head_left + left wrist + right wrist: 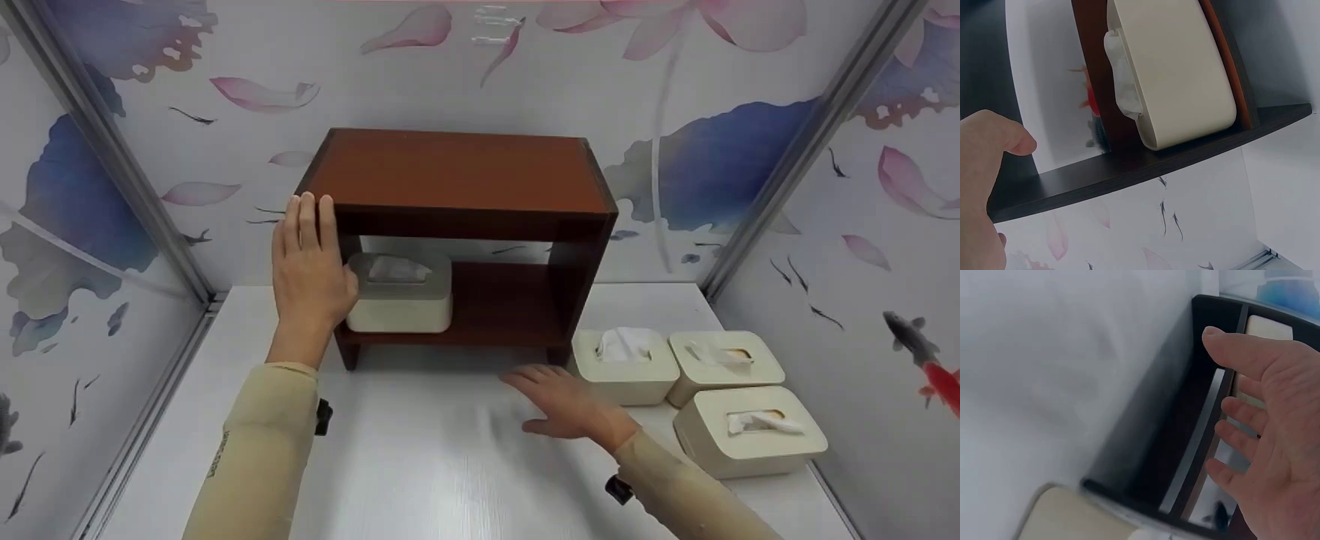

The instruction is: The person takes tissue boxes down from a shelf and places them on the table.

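Note:
A reddish-brown wooden shelf (465,169) with dark edges stands against the back wall. My left hand (309,274) lies along its upper left front corner, fingers straight and the thumb out to the side. On the shelf's inner board, at the left, sits a cream tissue box (401,311) with a tissue showing at its top; the left wrist view shows this tissue box (1185,73) against the side panel. My right hand (566,401), fingers spread and holding nothing, hovers in front of the shelf's lower right. Near it stands another tissue box (626,381).
Two more cream tissue boxes stand on the right, a rear one (727,349) and a front one (750,442). The white table (420,465) is bounded by printed panels at the back, left and right (847,247), with metal posts (817,135) at the corners.

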A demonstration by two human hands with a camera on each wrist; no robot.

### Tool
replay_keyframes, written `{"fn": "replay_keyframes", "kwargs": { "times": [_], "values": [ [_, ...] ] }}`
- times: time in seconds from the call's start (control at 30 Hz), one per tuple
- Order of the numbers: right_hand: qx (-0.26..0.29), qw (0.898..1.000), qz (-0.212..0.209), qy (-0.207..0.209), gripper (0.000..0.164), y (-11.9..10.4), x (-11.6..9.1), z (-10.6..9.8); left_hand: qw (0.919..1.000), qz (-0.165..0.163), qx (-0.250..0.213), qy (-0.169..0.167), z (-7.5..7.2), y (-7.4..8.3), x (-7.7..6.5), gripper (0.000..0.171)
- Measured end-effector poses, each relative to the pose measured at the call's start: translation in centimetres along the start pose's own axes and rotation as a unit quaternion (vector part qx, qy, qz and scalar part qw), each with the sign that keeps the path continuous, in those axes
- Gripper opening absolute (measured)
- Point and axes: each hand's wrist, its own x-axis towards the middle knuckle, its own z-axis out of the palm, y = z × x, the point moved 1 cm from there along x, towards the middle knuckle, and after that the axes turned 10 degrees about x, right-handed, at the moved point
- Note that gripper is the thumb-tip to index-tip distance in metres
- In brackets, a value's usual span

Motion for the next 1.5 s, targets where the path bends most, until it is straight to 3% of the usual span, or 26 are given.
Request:
{"fn": "replay_keyframes", "kwargs": {
  "times": [0.37,0.9,1.03,1.23,1.5],
  "values": [
    [-0.016,1.000,-0.017,0.014,0.082,-1.9,5.9,-1.5,0.9999,0.002,0.006,-0.012,0.1,0.1,0.1,0.090],
    [-0.041,0.992,-0.056,0.102,0.083,-3.2,12.2,-4.0,1.0000,-0.002,0.003,0.001,0.2,0.0,0.1,0.087],
    [-0.042,0.993,-0.054,0.101,0.082,-3.6,13.9,-4.3,1.0000,-0.002,0.005,0.002,0.3,0.0,0.1,0.086],
    [-0.012,0.996,-0.022,0.083,0.085,-3.8,16.4,-4.9,1.0000,-0.005,0.007,0.005,0.2,-0.1,0.2,0.087],
    [0.012,0.998,0.056,0.034,0.093,-3.4,19.0,-5.0,0.9999,-0.006,0.014,0.002,0.4,0.2,0.0,0.085]
  ]
}}
